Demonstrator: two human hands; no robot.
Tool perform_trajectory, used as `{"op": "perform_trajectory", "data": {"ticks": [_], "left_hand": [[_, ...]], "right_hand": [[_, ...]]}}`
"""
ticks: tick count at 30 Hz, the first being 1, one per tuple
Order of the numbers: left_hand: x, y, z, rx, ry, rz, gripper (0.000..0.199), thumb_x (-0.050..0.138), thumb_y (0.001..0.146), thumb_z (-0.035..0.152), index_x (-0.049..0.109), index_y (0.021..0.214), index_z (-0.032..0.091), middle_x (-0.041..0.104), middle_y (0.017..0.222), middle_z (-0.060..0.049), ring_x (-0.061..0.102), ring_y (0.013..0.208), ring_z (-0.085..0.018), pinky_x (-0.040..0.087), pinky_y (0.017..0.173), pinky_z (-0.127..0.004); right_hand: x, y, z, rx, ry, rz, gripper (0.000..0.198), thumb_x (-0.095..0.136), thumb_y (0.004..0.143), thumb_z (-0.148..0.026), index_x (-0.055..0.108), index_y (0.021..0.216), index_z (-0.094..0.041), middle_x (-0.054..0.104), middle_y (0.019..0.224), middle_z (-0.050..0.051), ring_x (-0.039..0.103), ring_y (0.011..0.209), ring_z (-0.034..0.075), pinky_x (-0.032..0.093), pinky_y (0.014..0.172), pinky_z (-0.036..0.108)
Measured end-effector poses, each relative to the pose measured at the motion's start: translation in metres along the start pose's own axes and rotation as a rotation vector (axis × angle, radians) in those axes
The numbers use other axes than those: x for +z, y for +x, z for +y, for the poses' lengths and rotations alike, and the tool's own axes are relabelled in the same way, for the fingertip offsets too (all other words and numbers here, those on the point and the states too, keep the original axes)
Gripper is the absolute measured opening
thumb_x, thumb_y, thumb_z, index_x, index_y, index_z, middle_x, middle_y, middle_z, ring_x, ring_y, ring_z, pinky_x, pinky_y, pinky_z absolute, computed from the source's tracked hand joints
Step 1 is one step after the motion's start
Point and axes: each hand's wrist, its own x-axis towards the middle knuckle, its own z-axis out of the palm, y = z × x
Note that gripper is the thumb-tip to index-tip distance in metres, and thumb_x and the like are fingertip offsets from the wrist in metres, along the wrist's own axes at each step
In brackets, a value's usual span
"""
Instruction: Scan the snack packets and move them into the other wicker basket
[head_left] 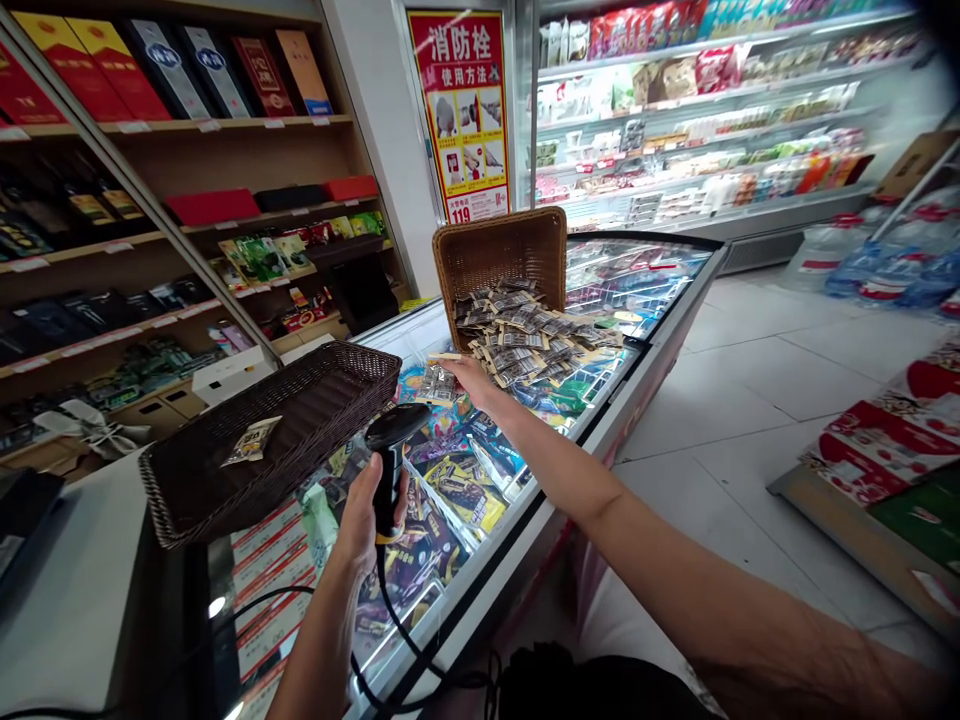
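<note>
Black scanner in the closed left hand; just beyond, the right hand, nearly closed, pinches a packet, seemingly for scanning. The next move calls for aligning the two. Farther, loose packets spill from a tipped wicker basket.

Passage: open air above dark-brown woven rectangular basket. Obstacles: black handheld scanner with trailing black cable, beside that basket; tipped tan wicker basket, heaped brown sachets spilling onto glass-topped white freezer.
</note>
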Motion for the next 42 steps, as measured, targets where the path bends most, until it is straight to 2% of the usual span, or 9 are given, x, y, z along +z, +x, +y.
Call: {"op": "perform_trajectory", "data": {"ticks": [5,10,16,22,26,31,33,36,42], "left_hand": [[0.004,-0.002,-0.002,0.049,0.094,-0.027,0.06,0.07,0.075,0.079,0.056,0.079,0.02,0.049,0.054,0.006,0.039,0.04,-0.007,0.029,0.04,-0.02],[0.003,-0.001,-0.003,0.052,0.085,-0.012,0.062,0.073,0.072,0.079,0.057,0.085,0.021,0.057,0.062,0.005,0.041,0.04,-0.007,0.03,0.038,-0.021],[0.005,0.003,-0.005,0.049,0.072,0.003,0.062,0.071,0.073,0.08,0.052,0.076,0.021,0.052,0.056,0.006,0.039,0.039,-0.006,0.03,0.038,-0.02],[0.005,0.006,-0.013,-0.003,0.073,0.048,0.06,0.07,0.074,0.078,0.056,0.083,0.021,0.053,0.057,0.007,0.04,0.037,-0.006,0.031,0.037,-0.02],[0.0,0.014,-0.02,-0.023,0.073,0.045,0.067,0.072,0.068,0.081,0.059,0.094,0.021,0.055,0.058,0.008,0.04,0.034,-0.008,0.029,0.034,-0.022],[-0.003,0.017,-0.033,-0.005,0.05,0.038,0.064,0.07,0.069,0.082,0.054,0.082,0.021,0.057,0.059,0.006,0.04,0.033,-0.006,0.028,0.034,-0.022],[-0.003,0.017,-0.039,-0.013,0.033,0.045,0.064,0.069,0.069,0.083,0.052,0.079,0.021,0.055,0.057,0.007,0.04,0.033,-0.006,0.028,0.034,-0.021],[-0.003,0.017,-0.046,-0.055,-0.01,0.09,0.068,0.068,0.064,0.086,0.051,0.08,0.023,0.055,0.056,0.008,0.04,0.032,-0.007,0.026,0.033,-0.022],[-0.007,0.016,-0.051,-0.083,-0.056,0.123,0.066,0.065,0.069,0.086,0.053,0.084,0.022,0.056,0.058,0.007,0.042,0.034,-0.007,0.027,0.036,-0.022]], "right_hand": [[-0.002,0.006,0.004,0.0,0.018,0.012,0.034,0.081,0.077,-0.049,0.064,0.082,-0.02,0.053,0.059,-0.004,0.049,0.053,0.012,0.035,0.048,0.023],[-0.001,0.007,0.007,-0.009,0.01,-0.007,0.033,0.08,0.08,-0.047,0.061,0.08,-0.02,0.052,0.06,-0.004,0.044,0.05,0.01,0.033,0.045,0.023],[-0.005,0.006,0.004,-0.068,-0.039,0.126,0.029,0.072,0.087,-0.038,0.058,0.107,-0.021,0.057,0.078,-0.003,0.048,0.051,0.009,0.043,0.05,0.023],[-0.015,0.007,-0.001,-0.254,-0.384,0.323,0.042,0.058,0.095,-0.032,0.044,0.133,-0.021,0.063,0.117,0.012,0.069,0.093,0.024,0.055,0.08,0.036],[-0.007,0.002,0.006,-0.359,-0.791,0.425,0.044,0.06,0.092,-0.025,0.049,0.133,-0.015,0.047,0.142,0.024,0.05,0.13,0.035,0.046,0.103,0.048],[0.014,-0.009,0.014,-0.511,-0.991,0.457,0.039,0.058,0.092,-0.023,0.054,0.13,-0.014,0.043,0.143,0.024,0.039,0.134,0.038,0.035,0.111,0.056],[0.031,-0.008,0.005,-0.571,-0.997,0.376,0.036,0.059,0.09,-0.022,0.057,0.126,-0.014,0.049,0.137,0.022,0.044,0.129,0.037,0.037,0.11,0.053],[0.081,-0.002,-0.017,-0.646,-0.993,0.087,0.028,0.06,0.09,-0.021,0.064,0.117,-0.016,0.058,0.127,0.017,0.057,0.115,0.029,0.044,0.105,0.044],[0.249,0.006,-0.028,-0.605,-1.17,-0.638,0.011,0.07,0.088,-0.025,0.073,0.096,-0.019,0.076,0.103,0.008,0.069,0.1,0.025,0.051,0.092,0.033]]}}
